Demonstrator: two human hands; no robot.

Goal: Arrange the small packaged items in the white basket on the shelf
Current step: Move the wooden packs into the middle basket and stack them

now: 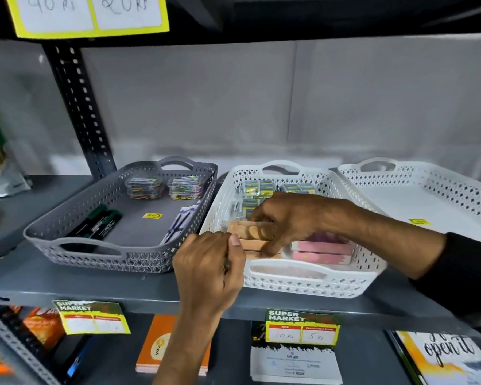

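In the white basket [303,279] on the shelf [67,284], the right hand [286,218] pinches an orange packet [250,232], probably light, stiff card; hold its edges. The left hand [208,265], loosely curled, steadies the near-left rim.

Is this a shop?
Probably a shop's stationery shelf. A "Super Market" price tag hangs on the shelf edge, and the grey basket holds boxes of paper clips.
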